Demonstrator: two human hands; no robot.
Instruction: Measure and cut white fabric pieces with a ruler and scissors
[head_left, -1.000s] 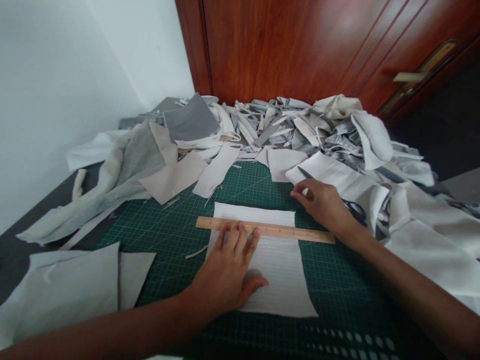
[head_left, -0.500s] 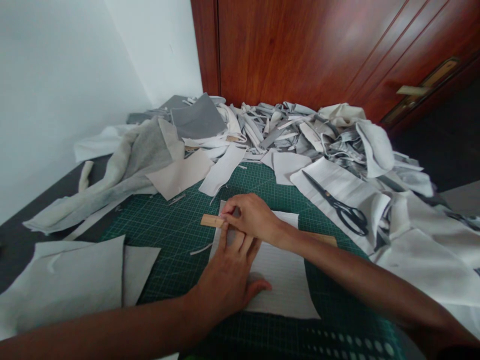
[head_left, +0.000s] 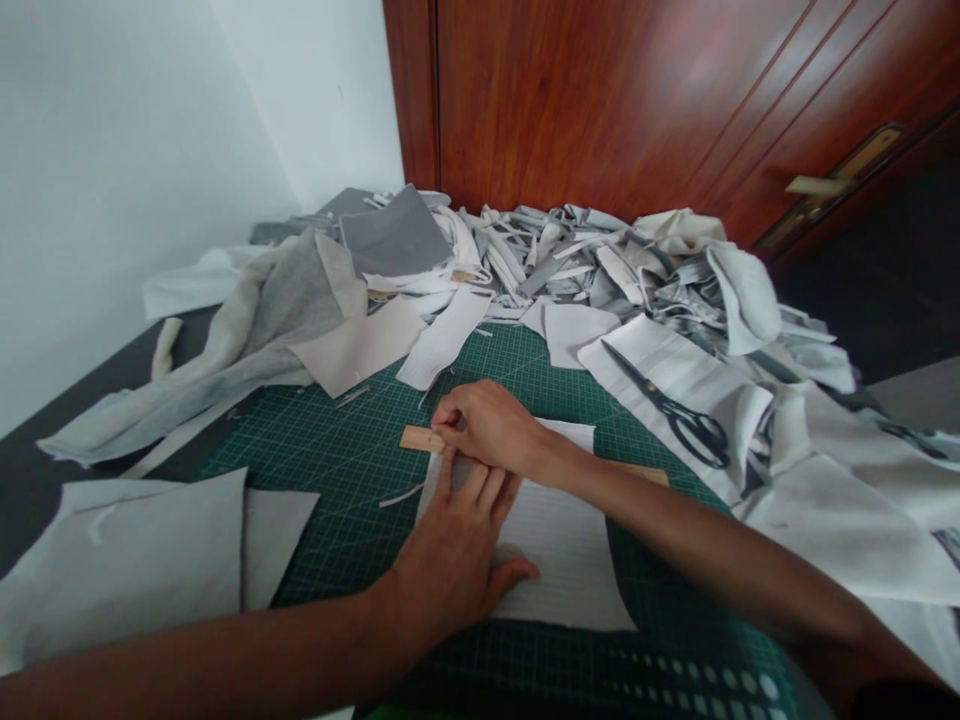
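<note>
A white ribbed fabric piece [head_left: 559, 560] lies on the green cutting mat [head_left: 337, 520], with a wooden ruler [head_left: 421, 438] across its upper part. My left hand [head_left: 457, 545] rests flat over the fabric, fingers stretched out and their tips against the ruler, thumb spread to the right. Above it, my right hand [head_left: 487, 425] is closed in a pinch at the ruler's upper edge near its left end. Whatever sits between those fingertips is hidden. The right forearm covers much of the ruler; its right end shows beyond the wrist.
Black-handled scissors [head_left: 667, 405] lie on a white fabric piece [head_left: 626, 350] at right. A heap of grey and white scraps [head_left: 540, 250] runs along the back, before a wooden door [head_left: 600, 100]. Larger fabric pieces [head_left: 150, 560] lie at front left; a thin strip [head_left: 401, 495] is beside the fabric.
My right hand has slid slightly left along the ruler's edge, still pinched. My left hand stays pressed in place. The whole view has shifted a little.
</note>
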